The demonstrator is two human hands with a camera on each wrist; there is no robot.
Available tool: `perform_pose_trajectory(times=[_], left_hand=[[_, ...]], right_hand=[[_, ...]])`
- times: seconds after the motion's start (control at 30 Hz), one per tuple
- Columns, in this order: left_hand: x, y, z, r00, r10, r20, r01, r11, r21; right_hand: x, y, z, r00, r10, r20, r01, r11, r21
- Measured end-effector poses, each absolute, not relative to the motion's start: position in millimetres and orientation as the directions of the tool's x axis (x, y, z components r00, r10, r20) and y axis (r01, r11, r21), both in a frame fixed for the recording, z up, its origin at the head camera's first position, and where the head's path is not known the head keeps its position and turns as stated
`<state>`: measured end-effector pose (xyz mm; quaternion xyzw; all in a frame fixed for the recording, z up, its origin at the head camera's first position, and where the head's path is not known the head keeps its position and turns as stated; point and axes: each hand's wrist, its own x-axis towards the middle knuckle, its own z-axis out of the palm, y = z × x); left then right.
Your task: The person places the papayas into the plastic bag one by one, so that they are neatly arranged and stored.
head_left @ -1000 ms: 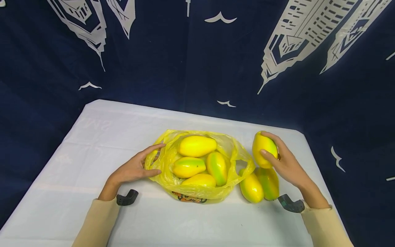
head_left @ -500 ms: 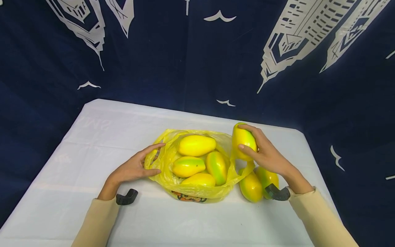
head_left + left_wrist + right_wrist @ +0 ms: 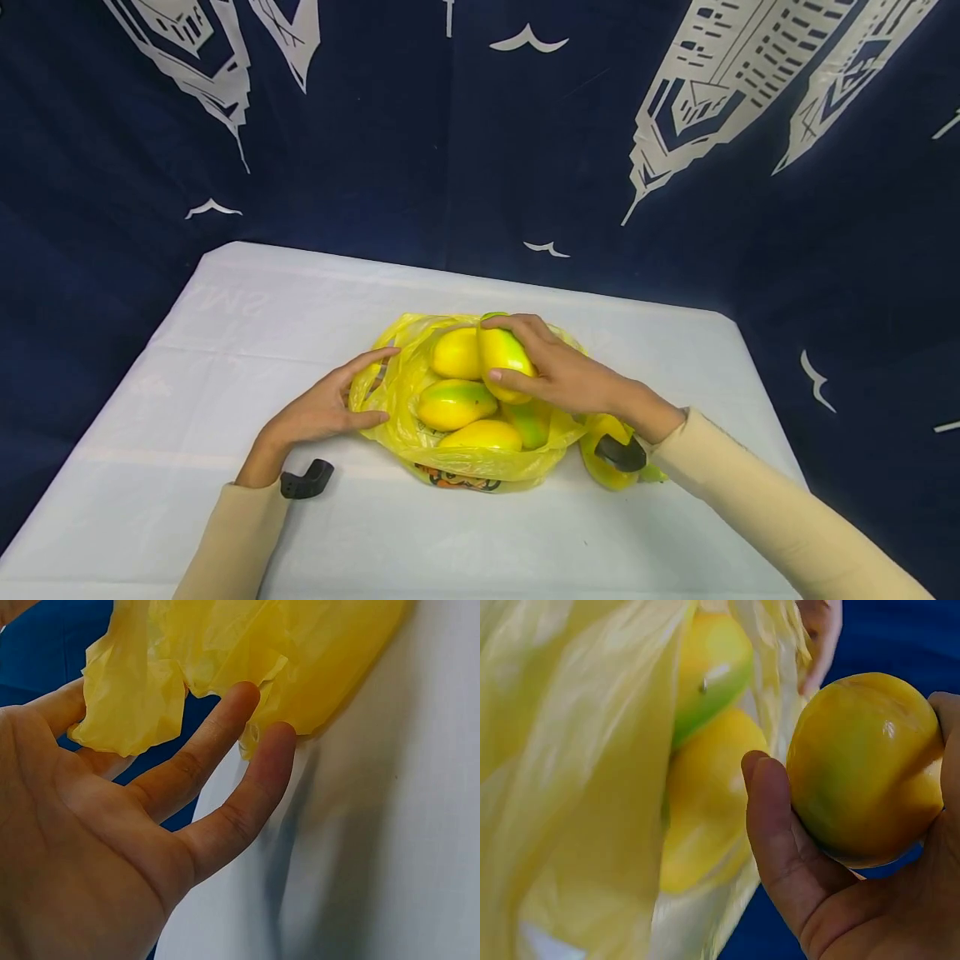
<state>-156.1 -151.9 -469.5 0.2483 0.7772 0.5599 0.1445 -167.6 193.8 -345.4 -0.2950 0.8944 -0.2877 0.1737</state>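
Observation:
A thin yellow plastic bag (image 3: pixel 546 468) lies with its mouth spread upward, and several yellow-green mangoes (image 3: pixel 457 405) rest inside it. Over the bag's mouth, my right hand (image 3: pixel 570 372) grips another mango (image 3: pixel 501 362) between thumb and fingers, covering part of the fruit below. The right wrist view shows this held mango (image 3: pixel 866 769) beside the bag's side. At the bag's left rim my left hand (image 3: pixel 318 411) has its fingers spread and touching the plastic. In the left wrist view, a flap of the bag (image 3: pixel 135 705) hangs across the fingers.
One mango (image 3: pixel 603 468) lies on the table right of the bag, partly hidden by my right wrist, with a second one barely showing behind the forearm. The white table (image 3: pixel 225 333) ends at a dark blue printed curtain (image 3: pixel 375 183).
My right hand has carried the mango leftward from the table's right side to over the bag's mouth. The left hand stays at the rim.

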Motion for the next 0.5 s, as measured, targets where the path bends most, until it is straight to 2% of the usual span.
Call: perform_pose_trajectory(times=[0.2,0.5], left_hand=[[-155.7,-152.0,-467.8,-0.835,0.549,0.047,0.214,0.244,0.946],[-155.7,-153.1,-467.0,-0.831,0.554,0.049,0.216,0.240,0.947]], right_hand=[[-172.1,164.6,-358.5,-0.742,-0.639,-0.201,-0.427,0.683,-0.592],[-174.9,141.0,-370.0,-0.731,-0.645,-0.223,-0.431,0.690,-0.582]])
